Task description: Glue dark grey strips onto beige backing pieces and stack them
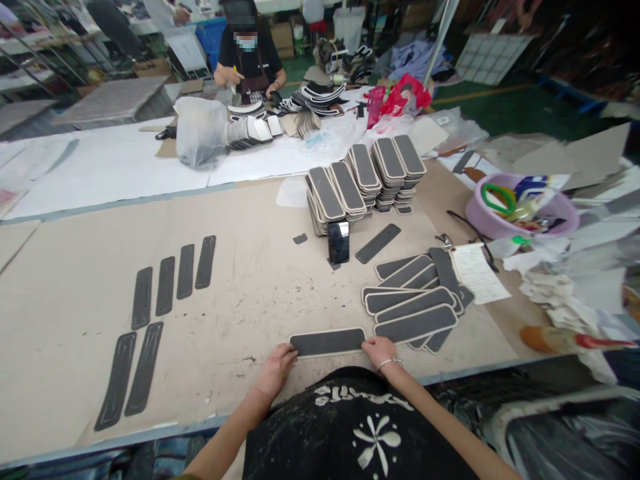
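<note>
A long dark grey panel (pixel 327 342) with a pale rim and rounded corners lies crosswise at the near edge of the table, between my hands. My left hand (pixel 279 368) pinches its left end, fingers closed. At the opposite end, my right hand (pixel 379 351), with a bracelet at the wrist, grips the panel's corner between thumb and fingers. Just right of it spreads a loose pile of similar rimmed panels (pixel 415 323), overlapping at angles. Several dark strips without a rim (pixel 143 298) lie apart on the left, their surfaces partly shiny.
Tall stacks of rimmed panels (pixel 327 193) stand behind, with a black phone (pixel 339 243) against them. A purple basin (pixel 523 227) of tools, a paper sheet (pixel 480 273) and a brush-like tool (pixel 550 340) sit at right. Across the table, a masked person (pixel 250 60) works beside curved pieces.
</note>
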A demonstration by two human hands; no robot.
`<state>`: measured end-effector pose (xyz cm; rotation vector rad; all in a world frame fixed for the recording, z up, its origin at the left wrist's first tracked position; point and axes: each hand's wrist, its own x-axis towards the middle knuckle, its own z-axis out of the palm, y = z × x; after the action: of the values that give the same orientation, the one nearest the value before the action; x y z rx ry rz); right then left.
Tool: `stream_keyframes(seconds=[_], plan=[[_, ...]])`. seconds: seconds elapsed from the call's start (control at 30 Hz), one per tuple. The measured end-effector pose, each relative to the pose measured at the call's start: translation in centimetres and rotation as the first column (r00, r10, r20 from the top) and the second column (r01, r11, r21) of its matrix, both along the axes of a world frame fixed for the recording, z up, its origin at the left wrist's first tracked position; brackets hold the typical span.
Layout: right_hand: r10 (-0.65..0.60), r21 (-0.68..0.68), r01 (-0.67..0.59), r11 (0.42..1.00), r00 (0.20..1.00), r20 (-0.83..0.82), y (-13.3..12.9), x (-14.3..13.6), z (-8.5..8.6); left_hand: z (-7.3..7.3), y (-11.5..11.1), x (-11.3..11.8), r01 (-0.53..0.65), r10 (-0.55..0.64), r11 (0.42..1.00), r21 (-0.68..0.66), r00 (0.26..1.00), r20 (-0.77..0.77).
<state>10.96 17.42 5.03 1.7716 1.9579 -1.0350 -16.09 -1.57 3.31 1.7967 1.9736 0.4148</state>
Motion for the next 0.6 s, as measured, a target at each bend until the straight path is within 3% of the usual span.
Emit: stream_keyframes(seconds=[0.17,0.37,0.6], plan=[[0.024,-0.007,-0.024,1.000,0.999,0.024,0.0,-0.1,0.2,-0.4,-0.2,-0.1,0.002,-0.003,1.000,0.025,1.000,0.019],[0.096,0.033,-0.098,0.995,0.993,0.061,-0.5,-0.3,0.5,0.5,0.2,0.0,0.023,-0.023,0.997,0.069,1.000,-0.002],[0.237,0.128,-0.252,0.959,0.964,0.120,-1.2,0.2,2.5,1.1,0.2,0.1,0.054,-0.051,0.997,0.060,0.997,-0.057]])
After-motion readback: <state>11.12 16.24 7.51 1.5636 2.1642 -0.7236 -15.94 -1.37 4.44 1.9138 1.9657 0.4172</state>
